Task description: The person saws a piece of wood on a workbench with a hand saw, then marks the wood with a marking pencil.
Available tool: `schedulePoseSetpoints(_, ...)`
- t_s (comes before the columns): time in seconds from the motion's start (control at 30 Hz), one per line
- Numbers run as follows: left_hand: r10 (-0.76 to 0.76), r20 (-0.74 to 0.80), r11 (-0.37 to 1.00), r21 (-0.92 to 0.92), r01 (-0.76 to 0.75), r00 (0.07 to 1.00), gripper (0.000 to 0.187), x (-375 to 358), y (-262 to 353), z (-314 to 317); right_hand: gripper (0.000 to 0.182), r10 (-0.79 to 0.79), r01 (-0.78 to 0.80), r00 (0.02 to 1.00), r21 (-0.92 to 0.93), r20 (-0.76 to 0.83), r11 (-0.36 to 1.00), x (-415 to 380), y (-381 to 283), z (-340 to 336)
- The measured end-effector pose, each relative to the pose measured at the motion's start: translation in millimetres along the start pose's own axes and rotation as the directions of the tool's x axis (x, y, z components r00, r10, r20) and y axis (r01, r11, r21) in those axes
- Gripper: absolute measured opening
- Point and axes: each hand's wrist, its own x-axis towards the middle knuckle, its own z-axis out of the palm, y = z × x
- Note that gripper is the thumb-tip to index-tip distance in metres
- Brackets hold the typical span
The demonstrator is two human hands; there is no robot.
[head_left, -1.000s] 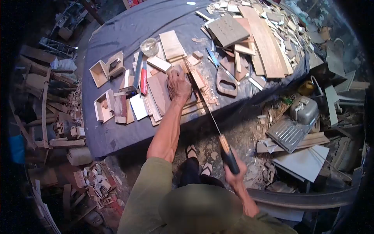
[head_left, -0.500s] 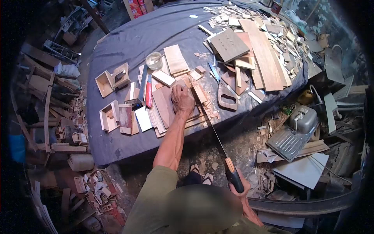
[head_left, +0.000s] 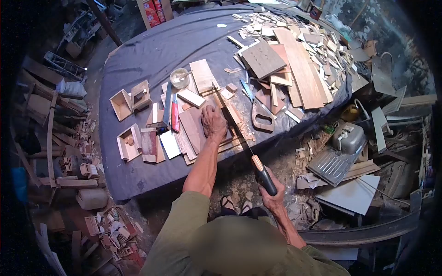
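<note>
My right hand [head_left: 272, 189] is wrapped round the black grip of a hand saw [head_left: 263, 177]. The saw's long thin blade runs away from me across the table edge, beside a narrow strip of light wood [head_left: 234, 115]. With fingers curled, my left hand [head_left: 214, 123] presses down on a dark brown wooden board [head_left: 202, 131], just left of the blade. Part of that board is hidden under the hand. Sawdust and small chips lie near the blade. To its right rests a second saw with a wooden handle [head_left: 263, 120].
A dark cloth covers the table [head_left: 152, 55]. On it are small wooden boxes [head_left: 130, 142], a red-handled tool [head_left: 175, 115], a glass jar [head_left: 180, 78], a long plank [head_left: 294, 64] and many offcuts. A metal sink [head_left: 343, 145] and scrap wood lie on the floor at right.
My right hand has pushed the saw forward, away from me, so more of the blade lies past the table edge. My left hand stays on the board. The view has shifted slightly.
</note>
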Motion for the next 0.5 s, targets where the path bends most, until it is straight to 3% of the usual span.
schedulePoseSetpoints(0.1,-0.008,0.001,1.0,0.012,0.008,1.0,0.013,0.5,0.0,-5.3,0.063,-0.11,0.109,0.994,-0.042,-0.014,0.993,2.2,-1.6,-0.1)
schedulePoseSetpoints(0.23,-0.046,0.047,0.999,0.028,0.044,0.998,0.013,0.9,6.1,-6.1,0.063,-0.128,0.127,0.992,-0.021,-0.002,0.992,-3.0,-6.0,-7.3)
schedulePoseSetpoints(0.33,-0.042,0.02,0.999,0.007,0.042,0.999,0.013,-0.2,4.9,-1.9,0.063,-0.016,0.016,1.0,-0.059,-0.005,0.998,-40.2,-4.1,-29.4)
schedulePoseSetpoints(0.5,0.009,-0.027,1.0,-0.008,-0.009,1.0,0.013,6.6,-0.4,5.3,0.063,-0.148,0.144,0.989,-0.131,-0.023,0.981,-49.9,-12.0,-41.3)
